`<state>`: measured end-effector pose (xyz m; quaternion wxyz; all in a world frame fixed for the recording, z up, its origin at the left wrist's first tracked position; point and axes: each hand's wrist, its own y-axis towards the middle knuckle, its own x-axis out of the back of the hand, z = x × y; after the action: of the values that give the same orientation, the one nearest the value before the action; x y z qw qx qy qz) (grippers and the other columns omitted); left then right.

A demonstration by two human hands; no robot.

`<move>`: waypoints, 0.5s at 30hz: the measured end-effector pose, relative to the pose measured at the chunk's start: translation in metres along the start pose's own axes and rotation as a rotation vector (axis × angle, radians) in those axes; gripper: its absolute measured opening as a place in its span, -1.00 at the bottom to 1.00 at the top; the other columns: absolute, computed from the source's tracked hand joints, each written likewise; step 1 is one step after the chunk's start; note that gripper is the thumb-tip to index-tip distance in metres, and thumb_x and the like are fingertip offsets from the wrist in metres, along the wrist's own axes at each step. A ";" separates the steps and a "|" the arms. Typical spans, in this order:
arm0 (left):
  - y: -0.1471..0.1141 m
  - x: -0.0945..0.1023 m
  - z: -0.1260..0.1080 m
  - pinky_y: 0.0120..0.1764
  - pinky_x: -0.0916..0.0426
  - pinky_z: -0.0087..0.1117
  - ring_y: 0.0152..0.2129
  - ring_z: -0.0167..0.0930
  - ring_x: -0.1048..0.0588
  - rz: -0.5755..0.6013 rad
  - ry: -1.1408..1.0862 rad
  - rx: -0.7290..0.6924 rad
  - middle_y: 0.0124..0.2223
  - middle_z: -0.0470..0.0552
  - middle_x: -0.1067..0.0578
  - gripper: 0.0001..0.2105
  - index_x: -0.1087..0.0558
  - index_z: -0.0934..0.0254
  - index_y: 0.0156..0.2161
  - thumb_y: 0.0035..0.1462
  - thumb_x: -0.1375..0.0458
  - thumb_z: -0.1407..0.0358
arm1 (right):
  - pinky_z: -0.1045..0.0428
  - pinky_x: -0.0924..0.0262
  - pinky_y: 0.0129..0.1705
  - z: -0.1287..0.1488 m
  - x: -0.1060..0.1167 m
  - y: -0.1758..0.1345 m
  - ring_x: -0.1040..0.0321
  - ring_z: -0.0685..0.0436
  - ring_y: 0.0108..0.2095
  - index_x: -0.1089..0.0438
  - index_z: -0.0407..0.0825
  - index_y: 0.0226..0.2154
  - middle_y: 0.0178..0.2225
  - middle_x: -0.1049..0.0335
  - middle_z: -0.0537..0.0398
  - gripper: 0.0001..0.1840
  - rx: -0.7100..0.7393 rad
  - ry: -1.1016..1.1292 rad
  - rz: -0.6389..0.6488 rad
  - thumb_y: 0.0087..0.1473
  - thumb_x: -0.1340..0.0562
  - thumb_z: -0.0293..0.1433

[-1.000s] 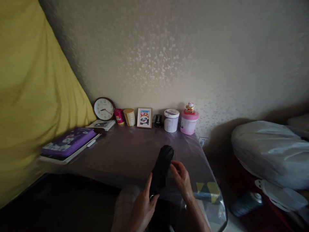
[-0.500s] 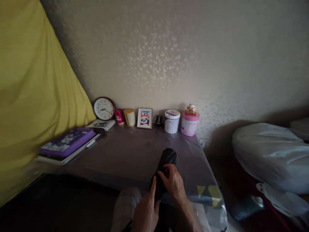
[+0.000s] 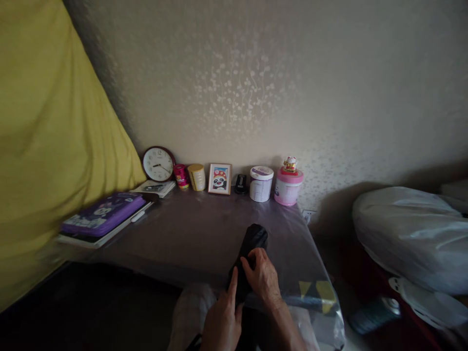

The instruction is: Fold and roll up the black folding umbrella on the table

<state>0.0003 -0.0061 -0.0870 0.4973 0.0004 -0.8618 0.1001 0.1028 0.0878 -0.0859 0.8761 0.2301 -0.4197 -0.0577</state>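
Note:
A folded black umbrella (image 3: 255, 238) lies aslant over the table's near edge, its far end on the tabletop and its lower part between my hands. My left hand (image 3: 224, 319) grips the lower part from the left, index finger stretched along the fabric. Higher up, my right hand (image 3: 261, 275) is closed on the umbrella with thumb and fingertips pinching at its cloth. What exactly the right fingertips pinch is too dark to make out. A thin black loop shows beside my left wrist.
Along the wall on the table (image 3: 190, 229) stand a clock (image 3: 158, 163), a framed panda picture (image 3: 220, 179), a white tub (image 3: 261, 184) and a pink tub (image 3: 288, 187) topped by a cat figurine. A purple case (image 3: 104, 213) lies left. Right of the table sits a plastic-wrapped bundle (image 3: 409, 239).
Almost nothing differs. Both hands keep their places on the umbrella, with only a slight shift of the right fingers and of the whole view.

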 end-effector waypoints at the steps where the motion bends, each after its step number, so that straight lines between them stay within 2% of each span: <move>1: -0.001 0.000 0.000 -0.10 -0.26 -0.48 -0.13 -0.37 -0.47 0.002 -0.005 -0.001 0.04 0.11 -0.43 -0.35 0.24 0.19 0.29 0.18 0.02 0.43 | 0.08 -0.17 -0.41 0.000 0.000 0.000 -0.34 -0.06 -0.44 -0.23 0.00 -0.44 -0.43 -0.33 0.12 -0.86 -0.002 0.000 0.005 0.04 -0.16 -0.29; 15: 0.001 -0.003 0.001 -0.11 -0.27 -0.42 -0.16 -0.34 -0.49 -0.022 -0.005 -0.007 0.02 0.13 -0.43 -0.35 0.23 0.19 0.29 0.18 0.03 0.43 | 0.09 -0.13 -0.39 0.000 -0.002 0.000 -0.31 -0.03 -0.46 -0.22 0.00 -0.49 -0.46 -0.31 0.13 -0.85 0.006 -0.036 -0.002 0.07 -0.12 -0.31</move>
<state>0.0007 -0.0053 -0.0902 0.4963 0.0087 -0.8632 0.0917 0.1016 0.0880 -0.0871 0.8676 0.2321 -0.4355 -0.0613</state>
